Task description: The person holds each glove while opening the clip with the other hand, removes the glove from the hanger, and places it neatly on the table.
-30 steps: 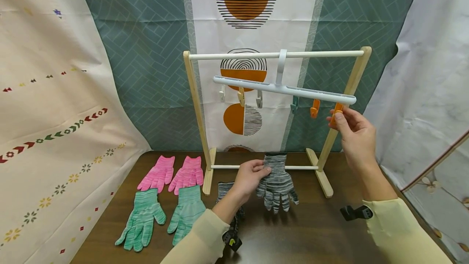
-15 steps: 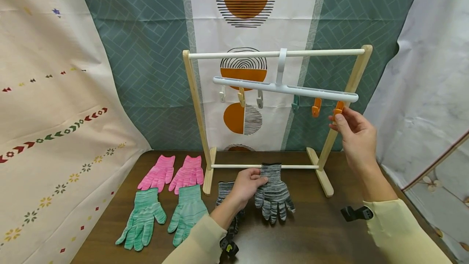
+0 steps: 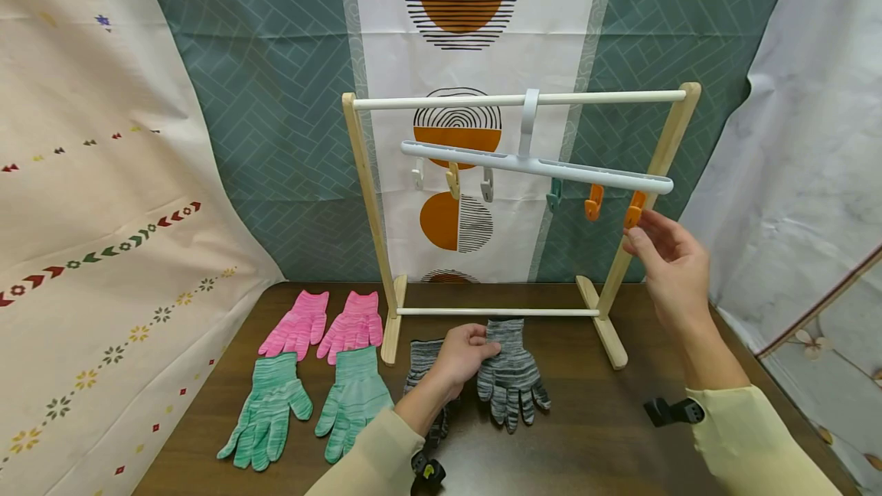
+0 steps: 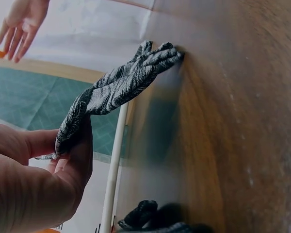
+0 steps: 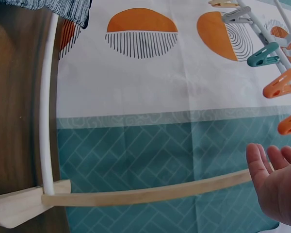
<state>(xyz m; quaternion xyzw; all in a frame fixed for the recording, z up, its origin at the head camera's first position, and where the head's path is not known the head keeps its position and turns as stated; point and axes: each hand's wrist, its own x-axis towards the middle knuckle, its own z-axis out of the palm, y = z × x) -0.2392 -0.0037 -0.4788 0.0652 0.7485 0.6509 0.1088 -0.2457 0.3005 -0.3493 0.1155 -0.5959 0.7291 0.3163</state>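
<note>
My left hand (image 3: 463, 358) pinches the cuff edge of a grey-and-black knit glove (image 3: 513, 377). In the left wrist view the glove (image 4: 121, 82) slopes away from the fingers, its fingertips close to the wooden table. Another grey glove (image 3: 422, 362) lies partly hidden under my left forearm. High on the right, my right hand (image 3: 675, 270) has its thumb and a finger at the lower end of the outermost orange clip (image 3: 635, 209). The other fingers extend loosely in the right wrist view. That clip hangs from a pale hanger (image 3: 586, 173), which tilts down to the right.
A wooden rack (image 3: 372, 205) carries the hanger on its top bar (image 3: 441, 104). Further clips hang along it, including an orange one (image 3: 593, 203) and a teal one (image 3: 554, 194). Two pink gloves (image 3: 351, 326) and two green gloves (image 3: 354, 396) lie on the table (image 3: 586, 435) to the left.
My left hand has lowered the grey glove towards the table and slightly left. The right hand's thumb has slid down from the orange clip's middle to its lower end.
</note>
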